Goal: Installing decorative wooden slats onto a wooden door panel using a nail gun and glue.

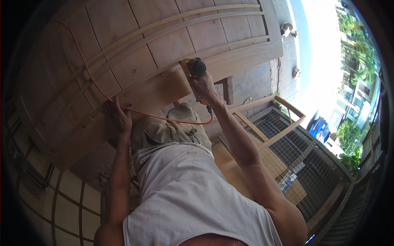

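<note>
My right hand [203, 87] is closed around the handle of a yellow-and-black nail gun [193, 67]. Its nose rests at the near frame rail of a large wooden door panel [119, 28]. An orange air hose [164, 119] runs from the base of the tool, loops left past my left hand, and crosses the panel. My left hand [120, 115] lies at the panel's near edge, fingers stretched and apart, with the hose passing by them. Thin curved-looking wooden strips [176, 18] run lengthwise over the panel's planks.
To the right stands a wire-mesh cage [303, 164] with a wooden frame and cardboard inside. A dog [286, 28] lies on the concrete beyond the panel. A gridded panel [67, 201] is at lower left. A blue vehicle [319, 128] stands outside.
</note>
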`<state>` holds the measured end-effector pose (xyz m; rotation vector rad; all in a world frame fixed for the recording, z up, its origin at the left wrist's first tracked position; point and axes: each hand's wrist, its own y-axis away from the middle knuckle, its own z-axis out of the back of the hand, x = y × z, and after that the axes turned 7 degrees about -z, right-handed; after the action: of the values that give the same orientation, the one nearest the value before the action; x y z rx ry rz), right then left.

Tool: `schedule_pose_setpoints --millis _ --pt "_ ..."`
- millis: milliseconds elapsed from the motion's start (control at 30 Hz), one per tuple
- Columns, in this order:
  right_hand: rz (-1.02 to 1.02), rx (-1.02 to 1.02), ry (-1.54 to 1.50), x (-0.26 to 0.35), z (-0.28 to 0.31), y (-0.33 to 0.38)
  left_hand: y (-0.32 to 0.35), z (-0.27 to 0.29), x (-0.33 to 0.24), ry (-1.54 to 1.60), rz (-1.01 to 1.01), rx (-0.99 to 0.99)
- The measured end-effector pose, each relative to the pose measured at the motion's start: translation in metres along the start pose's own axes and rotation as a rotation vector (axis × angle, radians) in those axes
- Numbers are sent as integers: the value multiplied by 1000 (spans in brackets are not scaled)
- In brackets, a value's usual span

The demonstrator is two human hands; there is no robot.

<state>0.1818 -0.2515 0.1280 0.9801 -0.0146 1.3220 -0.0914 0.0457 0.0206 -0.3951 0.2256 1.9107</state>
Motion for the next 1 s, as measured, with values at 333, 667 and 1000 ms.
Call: schedule_pose_setpoints --millis 333,667,1000 --pt "-125 75 -237 -16 64 1 -12 -9 -18 154 36 6" --pt "-195 -155 -383 -127 200 -66 -83 -47 -130 143 -143 39" --pt "-201 -89 -324 -165 261 -122 -87 -87 -231 211 -69 115"
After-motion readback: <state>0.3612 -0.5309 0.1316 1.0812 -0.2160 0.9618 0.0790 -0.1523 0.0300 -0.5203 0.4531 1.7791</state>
